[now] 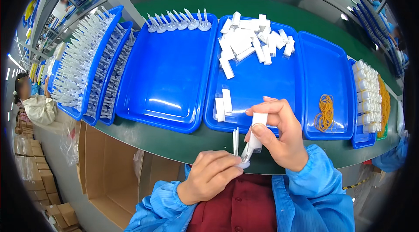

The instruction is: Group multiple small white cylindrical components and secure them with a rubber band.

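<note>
Close in front of my body, my left hand (pixel 208 175) is closed around the round base of a white plastic part with thin upright prongs (pixel 236 141). My right hand (pixel 283 136) pinches a small white oblong packet in clear film (pixel 259 132) between thumb and fingers. The packet is tilted, its lower end touching or right beside the pronged part; exactly how they meet cannot be made out. Beyond my hands, a blue tray (pixel 279 88) holds a heap of similar white packets (pixel 244 42). Two more packets (pixel 220 109) lie near its front left corner.
Left, another blue tray (pixel 163 79) has a row of pronged parts (pixel 179 22) along its far edge; stacked trays hold many more (pixel 83 62). Right, a tray contains orange rubber bands (pixel 324 114), beside white rolls (pixel 365 97). A cardboard box (pixel 113 175) stands below; a person (pixel 39 107) is far left.
</note>
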Tool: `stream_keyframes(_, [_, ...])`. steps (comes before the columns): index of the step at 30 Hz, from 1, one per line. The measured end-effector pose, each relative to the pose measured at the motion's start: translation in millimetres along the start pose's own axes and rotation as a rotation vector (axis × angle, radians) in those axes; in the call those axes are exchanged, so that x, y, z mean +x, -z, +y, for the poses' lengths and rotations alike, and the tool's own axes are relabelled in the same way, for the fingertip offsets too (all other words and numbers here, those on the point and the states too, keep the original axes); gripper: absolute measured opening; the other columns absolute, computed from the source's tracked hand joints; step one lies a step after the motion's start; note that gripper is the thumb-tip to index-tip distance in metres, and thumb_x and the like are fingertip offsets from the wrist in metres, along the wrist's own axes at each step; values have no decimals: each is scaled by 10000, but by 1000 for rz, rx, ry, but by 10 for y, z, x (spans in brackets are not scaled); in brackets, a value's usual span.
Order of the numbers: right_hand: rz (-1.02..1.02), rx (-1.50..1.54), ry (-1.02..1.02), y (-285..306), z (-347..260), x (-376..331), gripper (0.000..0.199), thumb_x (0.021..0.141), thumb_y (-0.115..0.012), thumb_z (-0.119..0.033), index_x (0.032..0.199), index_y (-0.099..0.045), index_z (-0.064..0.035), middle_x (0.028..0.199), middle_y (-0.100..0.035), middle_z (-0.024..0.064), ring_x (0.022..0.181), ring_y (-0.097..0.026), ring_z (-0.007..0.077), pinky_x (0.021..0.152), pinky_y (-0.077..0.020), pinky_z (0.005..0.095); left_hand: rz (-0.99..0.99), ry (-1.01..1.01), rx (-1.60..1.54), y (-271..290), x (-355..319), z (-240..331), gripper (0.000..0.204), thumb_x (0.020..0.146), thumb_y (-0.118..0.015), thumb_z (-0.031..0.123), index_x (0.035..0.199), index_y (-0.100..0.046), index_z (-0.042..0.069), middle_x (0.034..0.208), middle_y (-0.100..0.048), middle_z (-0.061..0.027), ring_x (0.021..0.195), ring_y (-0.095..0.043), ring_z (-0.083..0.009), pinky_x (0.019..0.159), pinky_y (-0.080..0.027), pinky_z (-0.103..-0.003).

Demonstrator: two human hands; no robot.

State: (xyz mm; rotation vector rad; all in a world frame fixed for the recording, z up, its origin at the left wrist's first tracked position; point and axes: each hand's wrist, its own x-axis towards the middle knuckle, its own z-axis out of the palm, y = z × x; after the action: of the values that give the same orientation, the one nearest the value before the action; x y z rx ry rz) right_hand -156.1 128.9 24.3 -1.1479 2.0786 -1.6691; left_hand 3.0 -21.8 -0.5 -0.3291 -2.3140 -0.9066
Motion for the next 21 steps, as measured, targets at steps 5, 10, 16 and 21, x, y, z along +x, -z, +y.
stream_keyframes(5, [102,-10,29,-107,16,-68,354,916,-714,-130,1216,-554,-33,1010,-732,94,1062,-634,223,1122,-311,493,49,12,-19,-7,-5,14,256,756,-759,69,997,-674,79,1054,-689,-84,930,-673,-248,748,-503,-354])
stream_keyframes(10, [86,194,23,-279,-16,-235,379,927,-697,-99,1242,-515,6,1186,-633,132,1127,-621,273,1113,-353,466,148,129,-1,-21,4,-14,352,716,-837,66,1027,-673,82,1035,-686,-79,898,-679,-261,745,-521,-356])
stream_keyframes(16, [74,91,-19,-465,75,56,265,976,-596,-113,1223,-584,-20,1191,-601,153,1053,-584,318,969,-426,389,251,210,5,29,-32,-118,381,691,-861,-16,1013,-670,56,929,-684,-102,794,-678,-262,665,-540,-351])
stream_keyframes(21, [-91,-661,170,-384,346,527,318,899,-657,-135,1198,-618,-35,1078,-622,118,1025,-582,310,886,-441,423,202,271,212,77,-36,-196,381,712,-803,-102,1024,-656,58,952,-675,-107,813,-656,-248,707,-519,-343])
